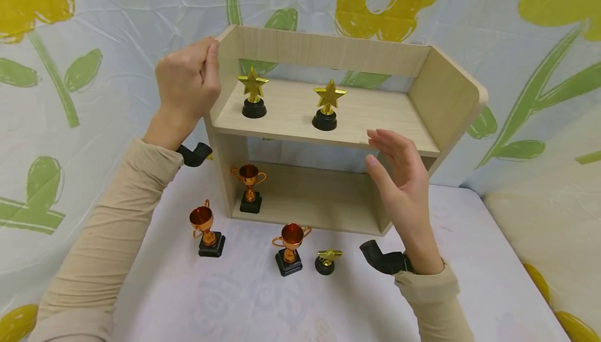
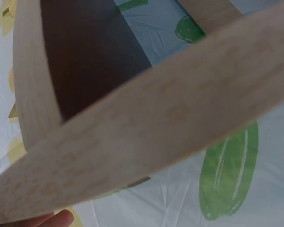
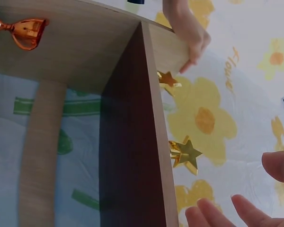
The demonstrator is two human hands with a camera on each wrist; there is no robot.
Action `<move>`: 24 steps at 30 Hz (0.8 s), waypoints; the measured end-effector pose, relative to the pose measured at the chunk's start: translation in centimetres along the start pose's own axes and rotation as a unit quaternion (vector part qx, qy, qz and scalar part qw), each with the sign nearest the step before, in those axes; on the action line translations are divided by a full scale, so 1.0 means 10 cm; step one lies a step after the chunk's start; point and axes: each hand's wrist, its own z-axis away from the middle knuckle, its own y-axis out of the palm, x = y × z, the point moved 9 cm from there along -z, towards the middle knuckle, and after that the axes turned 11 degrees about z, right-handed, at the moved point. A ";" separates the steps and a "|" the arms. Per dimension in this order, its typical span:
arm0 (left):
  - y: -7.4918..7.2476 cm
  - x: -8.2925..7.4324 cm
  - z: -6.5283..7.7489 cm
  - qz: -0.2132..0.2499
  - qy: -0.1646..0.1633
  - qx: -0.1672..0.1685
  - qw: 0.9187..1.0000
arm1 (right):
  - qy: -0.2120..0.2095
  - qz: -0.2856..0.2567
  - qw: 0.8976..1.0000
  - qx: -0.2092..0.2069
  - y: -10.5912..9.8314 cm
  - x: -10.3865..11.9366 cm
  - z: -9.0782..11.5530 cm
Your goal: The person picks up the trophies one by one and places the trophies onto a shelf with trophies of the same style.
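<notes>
My left hand (image 1: pixel 190 78) grips the front edge of the left side panel of a small wooden shelf (image 1: pixel 338 52); in the left wrist view its fingertips (image 2: pixel 61 218) show by the panel. My right hand (image 1: pixel 404 180) is held in front of the shelf's right half, fingers and thumb apart, with nothing between them. On the upper board stand two gold star trophies, the left one (image 1: pixel 253 94) near the side panel and the other (image 1: pixel 327 105) near the middle. A copper-coloured trophy cup (image 1: pixel 250 188) stands at the left of the lower level.
On the white-covered table before the shelf are a copper cup (image 1: pixel 206 230) at left, another copper cup (image 1: pixel 290 248) nearer the middle and a small gold star trophy (image 1: pixel 326 262) right of it. A flower-printed cloth (image 1: pixel 122 13) hangs behind the shelf.
</notes>
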 end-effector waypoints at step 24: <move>0.00 0.01 0.00 -0.001 0.000 -0.006 1.000 | 0.021 0.013 0.999 0.043 -0.04 -0.14 0.36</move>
